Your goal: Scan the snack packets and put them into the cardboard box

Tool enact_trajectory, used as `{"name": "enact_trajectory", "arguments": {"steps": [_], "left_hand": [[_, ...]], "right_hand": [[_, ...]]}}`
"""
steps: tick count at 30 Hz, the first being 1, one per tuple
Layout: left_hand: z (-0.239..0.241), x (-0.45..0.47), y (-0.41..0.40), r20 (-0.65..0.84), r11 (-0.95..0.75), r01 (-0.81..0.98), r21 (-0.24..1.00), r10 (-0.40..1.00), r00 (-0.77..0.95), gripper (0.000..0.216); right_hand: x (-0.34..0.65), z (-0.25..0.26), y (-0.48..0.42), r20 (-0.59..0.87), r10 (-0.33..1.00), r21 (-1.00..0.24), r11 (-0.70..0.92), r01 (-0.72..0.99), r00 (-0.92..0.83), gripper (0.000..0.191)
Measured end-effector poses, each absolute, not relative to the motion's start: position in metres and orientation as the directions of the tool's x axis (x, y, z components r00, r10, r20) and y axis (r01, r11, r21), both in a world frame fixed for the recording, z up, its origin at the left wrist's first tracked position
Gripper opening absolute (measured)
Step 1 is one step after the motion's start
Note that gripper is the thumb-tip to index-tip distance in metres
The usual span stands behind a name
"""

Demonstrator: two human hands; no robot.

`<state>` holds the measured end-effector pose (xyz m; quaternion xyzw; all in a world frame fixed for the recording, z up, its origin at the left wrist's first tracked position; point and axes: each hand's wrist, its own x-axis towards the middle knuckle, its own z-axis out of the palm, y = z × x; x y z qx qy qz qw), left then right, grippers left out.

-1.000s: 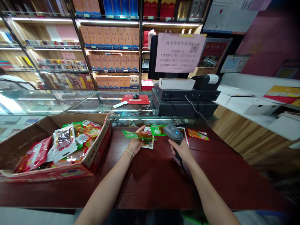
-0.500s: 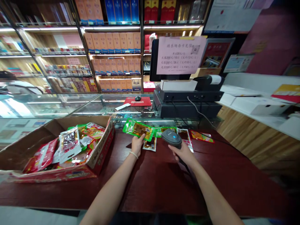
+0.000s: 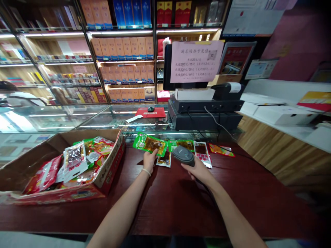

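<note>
My left hand (image 3: 150, 160) pinches the near right edge of a green snack packet (image 3: 150, 144), tilted just above the counter. In my right hand (image 3: 198, 169) is a dark grey barcode scanner (image 3: 183, 154), its head turned toward that packet. Under and beside the held packet lies a small white-edged packet (image 3: 163, 159), partly covered. A second green packet (image 3: 181, 145) lies behind the scanner, next to a white packet with a dark window (image 3: 202, 153). Farther right rests an orange-red packet (image 3: 221, 150).
A cardboard box (image 3: 111, 168) of mixed snack packets stands at the left. Behind the counter (image 3: 165, 206) are a monitor with a pink sign (image 3: 196, 62), a cash drawer (image 3: 207, 120) and a mouse (image 3: 150, 109). A cable runs along the right. Someone (image 3: 23, 98) is at the far left.
The scanner has moved slightly left and down toward the held packet, and its blue light no longer shows. My left hand keeps hold of the green packet. The view has shifted slightly.
</note>
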<state>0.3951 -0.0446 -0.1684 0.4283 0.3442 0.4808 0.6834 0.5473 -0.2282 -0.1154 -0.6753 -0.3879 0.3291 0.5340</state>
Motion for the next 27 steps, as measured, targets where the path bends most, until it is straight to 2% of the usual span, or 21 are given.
{"name": "enact_trajectory", "arguments": {"steps": [3,6,11,15,18,20,23,27], "left_hand": [[-0.163,0.396,-0.044,0.032,0.023,-0.245,0.969,0.975,0.218,0.037],[-0.136,0.391,-0.044,0.176,-0.163,-0.087,0.983,0.970,0.170,0.031],[-0.061,0.350,-0.050,0.409,-0.434,0.032,0.900,0.869,0.278,0.026],[-0.015,0.281,-0.043,0.495,-0.537,0.058,0.842,0.810,0.315,0.038],[-0.002,0.214,-0.028,0.517,-0.560,0.216,0.800,0.826,0.224,0.046],[0.000,0.167,-0.016,0.504,-0.523,0.404,0.750,0.848,0.162,0.048],[-0.004,0.101,0.002,0.540,-0.399,0.724,0.563,0.840,0.043,0.048],[-0.018,0.049,0.019,0.535,-0.274,0.874,0.400,0.844,0.020,0.063]], "right_hand": [[0.551,-0.117,-0.228,-0.043,0.895,-0.962,-0.157,0.223,0.445,0.048],[0.554,-0.118,-0.227,-0.024,0.888,-0.968,-0.135,0.210,0.459,0.040],[0.546,-0.107,-0.221,0.034,0.887,-0.985,-0.048,0.164,0.460,0.042],[0.529,-0.092,-0.215,0.069,0.904,-0.990,0.010,0.142,0.421,0.046],[0.515,-0.085,-0.209,0.109,0.914,-0.988,0.054,0.147,0.391,0.045],[0.506,-0.083,-0.205,0.126,0.918,-0.986,0.074,0.149,0.377,0.044],[0.494,-0.083,-0.199,0.131,0.923,-0.986,0.084,0.143,0.362,0.043],[0.484,-0.084,-0.193,0.131,0.926,-0.984,0.079,0.158,0.355,0.040]]}}
